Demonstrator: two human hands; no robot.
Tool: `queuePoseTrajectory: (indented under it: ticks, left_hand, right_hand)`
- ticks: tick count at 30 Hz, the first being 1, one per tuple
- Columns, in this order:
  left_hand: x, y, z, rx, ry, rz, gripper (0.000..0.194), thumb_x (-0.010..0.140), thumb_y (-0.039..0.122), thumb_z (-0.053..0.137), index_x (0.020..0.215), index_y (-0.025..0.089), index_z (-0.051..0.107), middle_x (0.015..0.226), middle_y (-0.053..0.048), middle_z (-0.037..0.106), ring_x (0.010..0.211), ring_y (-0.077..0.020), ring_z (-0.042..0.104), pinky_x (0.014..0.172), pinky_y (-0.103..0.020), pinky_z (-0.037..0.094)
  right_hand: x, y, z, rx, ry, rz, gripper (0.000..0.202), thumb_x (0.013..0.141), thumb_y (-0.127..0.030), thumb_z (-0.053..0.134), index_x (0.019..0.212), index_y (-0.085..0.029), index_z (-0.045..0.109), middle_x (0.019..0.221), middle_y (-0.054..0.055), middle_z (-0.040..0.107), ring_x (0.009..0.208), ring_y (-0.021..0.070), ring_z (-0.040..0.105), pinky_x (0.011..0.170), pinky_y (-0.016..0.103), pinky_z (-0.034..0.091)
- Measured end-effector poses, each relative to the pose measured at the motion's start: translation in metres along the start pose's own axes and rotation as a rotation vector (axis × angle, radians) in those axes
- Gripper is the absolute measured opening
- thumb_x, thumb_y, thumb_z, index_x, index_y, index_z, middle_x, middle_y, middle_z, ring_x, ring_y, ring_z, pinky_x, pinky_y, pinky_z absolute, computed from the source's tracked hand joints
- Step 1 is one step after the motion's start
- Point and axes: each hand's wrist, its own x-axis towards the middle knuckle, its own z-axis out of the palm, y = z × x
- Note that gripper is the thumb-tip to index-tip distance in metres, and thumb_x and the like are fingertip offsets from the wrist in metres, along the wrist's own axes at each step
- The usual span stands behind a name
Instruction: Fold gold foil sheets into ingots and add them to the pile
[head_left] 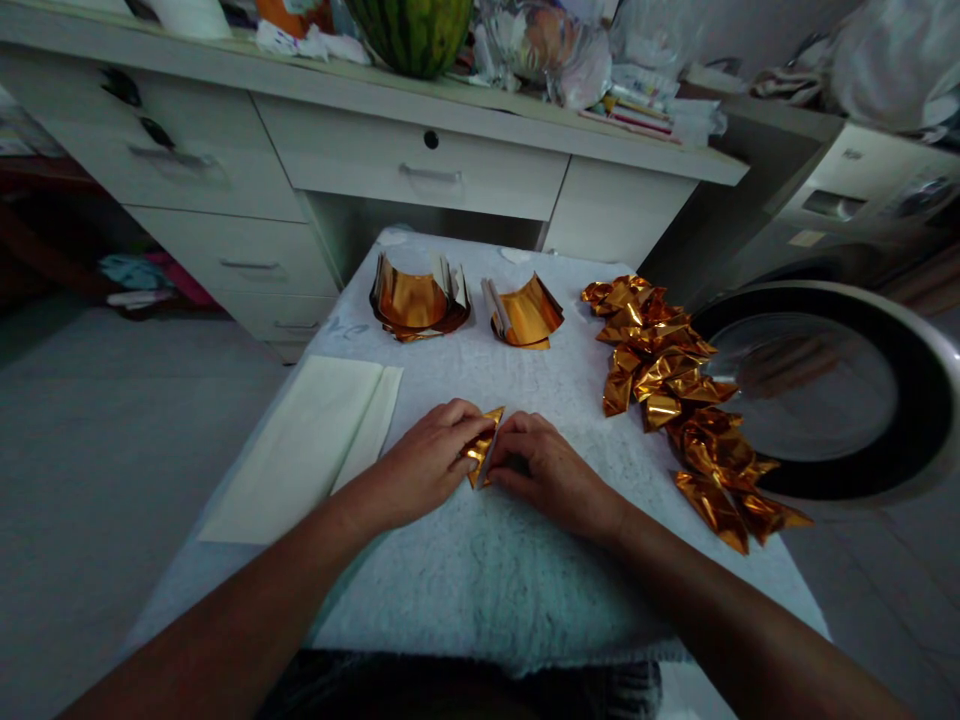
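Observation:
A small folded piece of gold foil paper (482, 452) lies between my hands near the middle of the cloth-covered table (517, 570). My left hand (435, 455) pinches its left side, fingers pressed together. From the right, my right hand (547, 470) grips the paper's pale edge with thumb and fingertips. Beyond my hands are two curved stacks of gold foil sheets, a larger stack (412, 300) on the left and a smaller stack (529, 315) on the right. Several folded gold foil pieces (660, 370) are heaped along the table's right side.
Pale yellowish folded paper (300, 440) lies left of my left hand. A white desk (427, 180) with drawers stands behind, bearing a watermelon (412, 30) and plastic bags. On the right, a washing machine's open round door (832, 390) reaches close to the table edge.

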Motion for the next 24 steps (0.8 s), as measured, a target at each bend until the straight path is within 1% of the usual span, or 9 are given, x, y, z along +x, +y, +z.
queuePoseTrajectory:
  ticks: [5,10,15,19,21,24]
  left_hand:
    - [-0.002,0.001,-0.001,-0.011,0.016,0.014,0.046,0.084,0.011,0.051,0.126,0.026,0.058,0.113,-0.006,0.056,0.110,-0.0227,0.053,0.100,-0.041,0.044]
    - [-0.003,0.001,0.002,0.006,0.016,0.000,0.047,0.082,0.009,0.050,0.125,0.024,0.058,0.114,-0.007,0.055,0.110,-0.0232,0.052,0.101,-0.041,0.044]
    - [-0.005,0.002,0.003,0.028,0.036,0.001,0.045,0.083,0.010,0.049,0.124,0.025,0.057,0.114,-0.006,0.055,0.109,-0.0234,0.052,0.100,-0.042,0.045]
    - [-0.006,0.004,0.004,0.023,0.041,-0.010,0.044,0.084,0.011,0.050,0.125,0.025,0.054,0.114,-0.006,0.055,0.110,-0.0232,0.051,0.099,-0.041,0.044]
    - [-0.007,0.004,0.004,0.015,0.046,-0.006,0.039,0.084,0.011,0.050,0.121,0.024,0.055,0.115,-0.006,0.056,0.110,-0.0236,0.051,0.099,-0.042,0.043]
    - [-0.007,0.004,0.005,0.024,0.058,-0.003,0.027,0.082,0.010,0.051,0.105,0.022,0.056,0.108,-0.006,0.057,0.104,-0.0239,0.051,0.095,-0.043,0.044]
  right_hand:
    - [0.003,0.000,0.002,-0.021,0.014,0.044,0.012,0.080,-0.013,0.071,0.075,-0.018,0.062,0.086,0.002,0.059,0.086,0.0169,0.054,0.081,0.032,0.042]
    - [0.000,0.003,0.007,-0.013,0.074,0.044,0.009,0.082,-0.014,0.069,0.078,-0.018,0.062,0.089,0.003,0.059,0.088,0.0178,0.053,0.083,0.034,0.042]
    - [0.000,0.003,0.010,-0.022,0.084,0.051,0.010,0.084,-0.013,0.065,0.077,-0.019,0.060,0.089,0.003,0.058,0.088,0.0179,0.053,0.083,0.034,0.043]
    - [0.000,0.004,0.013,-0.055,0.109,0.061,0.009,0.083,-0.014,0.066,0.078,-0.018,0.059,0.089,0.004,0.057,0.087,0.0187,0.052,0.081,0.035,0.043]
    - [0.000,0.004,0.014,-0.066,0.124,0.062,0.009,0.082,-0.014,0.066,0.078,-0.018,0.058,0.089,0.004,0.056,0.086,0.0190,0.052,0.080,0.035,0.043]
    - [-0.001,0.002,0.015,-0.082,0.124,0.063,0.009,0.082,-0.014,0.065,0.079,-0.018,0.058,0.089,0.005,0.056,0.085,0.0190,0.051,0.079,0.035,0.043]
